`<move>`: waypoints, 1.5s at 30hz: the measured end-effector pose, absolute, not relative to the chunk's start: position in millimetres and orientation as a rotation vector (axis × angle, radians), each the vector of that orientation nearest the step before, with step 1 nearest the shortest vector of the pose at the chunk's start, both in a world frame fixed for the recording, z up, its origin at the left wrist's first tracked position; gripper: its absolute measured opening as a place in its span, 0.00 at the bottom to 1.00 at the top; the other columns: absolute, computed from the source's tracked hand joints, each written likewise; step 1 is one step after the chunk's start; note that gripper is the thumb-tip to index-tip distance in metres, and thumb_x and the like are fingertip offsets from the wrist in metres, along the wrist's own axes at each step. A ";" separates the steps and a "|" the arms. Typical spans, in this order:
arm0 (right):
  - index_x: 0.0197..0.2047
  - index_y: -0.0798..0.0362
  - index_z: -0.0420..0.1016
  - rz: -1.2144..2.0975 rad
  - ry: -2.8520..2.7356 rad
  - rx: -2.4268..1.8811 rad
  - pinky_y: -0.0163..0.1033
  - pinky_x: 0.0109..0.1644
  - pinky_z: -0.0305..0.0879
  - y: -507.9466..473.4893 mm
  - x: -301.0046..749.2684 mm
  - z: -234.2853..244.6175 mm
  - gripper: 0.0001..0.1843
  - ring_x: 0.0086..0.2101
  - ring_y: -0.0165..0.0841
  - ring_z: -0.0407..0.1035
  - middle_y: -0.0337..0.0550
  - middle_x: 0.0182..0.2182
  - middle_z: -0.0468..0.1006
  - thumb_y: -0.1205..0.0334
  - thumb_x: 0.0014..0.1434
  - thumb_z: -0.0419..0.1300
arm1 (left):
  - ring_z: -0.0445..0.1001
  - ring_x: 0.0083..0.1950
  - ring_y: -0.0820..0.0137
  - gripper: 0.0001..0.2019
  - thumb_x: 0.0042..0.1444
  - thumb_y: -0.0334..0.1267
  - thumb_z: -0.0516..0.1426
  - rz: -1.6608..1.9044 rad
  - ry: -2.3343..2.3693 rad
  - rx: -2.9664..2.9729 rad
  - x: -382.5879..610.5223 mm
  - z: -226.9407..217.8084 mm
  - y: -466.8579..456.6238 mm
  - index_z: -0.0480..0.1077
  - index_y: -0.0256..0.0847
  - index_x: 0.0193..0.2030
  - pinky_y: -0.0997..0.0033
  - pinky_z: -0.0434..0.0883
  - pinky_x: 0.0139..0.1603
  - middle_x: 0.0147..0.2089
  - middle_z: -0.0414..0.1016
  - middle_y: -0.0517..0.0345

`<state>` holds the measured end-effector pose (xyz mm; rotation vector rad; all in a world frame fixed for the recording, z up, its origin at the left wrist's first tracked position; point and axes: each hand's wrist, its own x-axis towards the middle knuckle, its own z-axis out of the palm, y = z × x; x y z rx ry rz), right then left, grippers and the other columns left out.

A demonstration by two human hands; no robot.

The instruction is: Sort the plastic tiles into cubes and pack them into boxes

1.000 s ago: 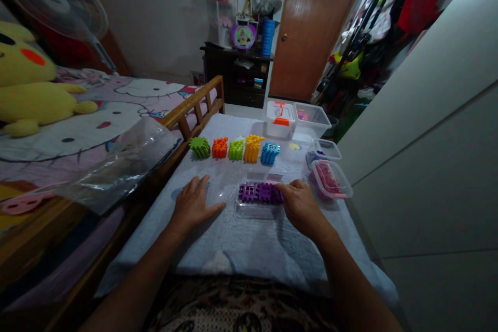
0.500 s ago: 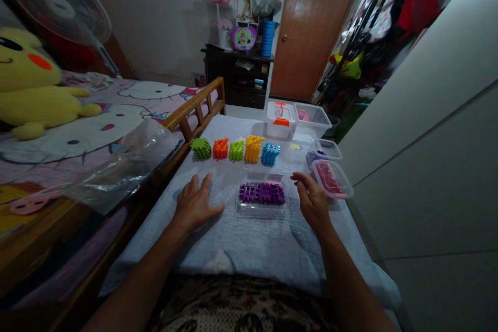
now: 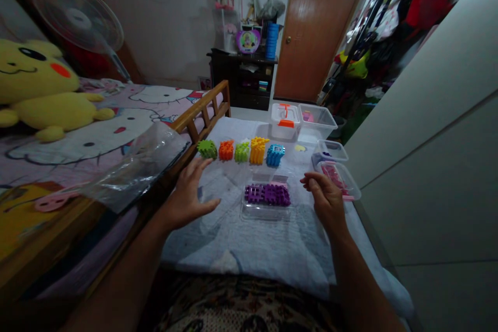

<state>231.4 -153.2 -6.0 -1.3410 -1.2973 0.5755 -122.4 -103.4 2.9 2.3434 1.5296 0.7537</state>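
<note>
My left hand [image 3: 190, 194] is open above the cloth, thumb and fingers spread, holding nothing. Its fingertips come close to the dark green stack of toothed blocks [image 3: 207, 149]. To its right, purple interlocking blocks [image 3: 267, 194] lie in a clear plastic box [image 3: 266, 212]. On the other side of that box is my right hand [image 3: 326, 199], its fingers curled together and no object visible in them. Beyond the box stand an orange stack [image 3: 226, 150], a light green stack [image 3: 241, 152], a yellow stack [image 3: 257, 151] and a blue stack [image 3: 276, 155] in a row.
Clear containers with pink pieces [image 3: 338, 179] and dark pieces [image 3: 327, 154] sit at the right. An orange-handled box [image 3: 285, 120] and an open bin [image 3: 318, 120] stand at the back. A wooden rail [image 3: 206, 106] borders the left, with a plastic bag [image 3: 136, 166] over it.
My left hand has moved left, away from the clear box and nearer the dark green stack. My right hand has shifted slightly right, its fingers drawn closer together. The view has turned a little left.
</note>
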 end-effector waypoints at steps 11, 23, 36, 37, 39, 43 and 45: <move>0.51 0.53 0.69 1.086 -1.158 -1.118 0.32 0.21 0.59 -137.9 212.2 23.0 0.23 0.20 0.26 0.63 0.37 0.29 0.78 0.51 0.56 0.64 | 0.42 0.74 0.40 0.49 0.44 0.42 0.66 0.638 0.930 2.792 -52.1 35.3 -113.5 0.49 0.50 0.72 0.32 0.43 0.70 0.76 0.41 0.44; 0.49 0.52 0.71 1.026 -0.980 -1.070 0.33 0.22 0.59 -146.0 224.5 6.1 0.21 0.20 0.25 0.63 0.38 0.29 0.80 0.54 0.55 0.66 | 0.76 0.49 0.60 0.33 0.53 0.48 0.61 1.039 1.226 1.580 -48.8 21.5 -85.9 0.59 0.39 0.64 0.56 0.73 0.49 0.55 0.73 0.43; 0.44 0.50 0.81 0.254 -1.539 -1.418 0.44 0.43 0.67 -141.0 237.3 3.0 0.13 0.36 0.37 0.69 0.44 0.34 0.75 0.62 0.61 0.56 | 0.78 0.48 0.67 0.07 0.61 0.30 0.55 1.426 1.047 2.458 -42.0 28.5 -101.2 0.74 0.42 0.42 0.66 0.73 0.53 0.45 0.80 0.54; 0.47 0.50 0.80 0.278 -1.578 -1.416 0.44 0.43 0.67 -141.0 238.6 -1.0 0.15 0.36 0.36 0.70 0.44 0.34 0.76 0.63 0.61 0.54 | 0.78 0.49 0.67 0.08 0.61 0.29 0.54 1.438 1.031 2.517 -42.2 21.1 -102.8 0.73 0.42 0.42 0.66 0.74 0.54 0.47 0.80 0.53; 0.52 0.50 0.77 0.353 -1.641 -1.395 0.45 0.46 0.68 -141.5 242.7 -10.2 0.21 0.39 0.37 0.71 0.45 0.38 0.78 0.67 0.59 0.52 | 0.78 0.51 0.67 0.09 0.61 0.28 0.54 1.416 1.039 2.585 -43.9 5.3 -106.1 0.73 0.41 0.44 0.66 0.74 0.54 0.49 0.79 0.52; 0.58 0.48 0.73 0.489 -1.681 -1.375 0.48 0.52 0.67 -143.7 251.3 -23.4 0.26 0.46 0.38 0.71 0.46 0.47 0.79 0.69 0.58 0.49 | 0.76 0.54 0.63 0.11 0.59 0.27 0.55 1.273 1.050 2.693 -49.6 -20.7 -114.5 0.72 0.39 0.48 0.64 0.75 0.55 0.52 0.76 0.47; 0.56 0.49 0.74 0.508 -1.666 -1.402 0.49 0.54 0.66 -145.1 251.6 -25.6 0.22 0.48 0.39 0.70 0.47 0.47 0.79 0.63 0.63 0.49 | 0.77 0.54 0.62 0.12 0.59 0.28 0.56 1.227 1.032 2.747 -51.2 -28.8 -118.8 0.72 0.38 0.49 0.63 0.75 0.55 0.52 0.76 0.45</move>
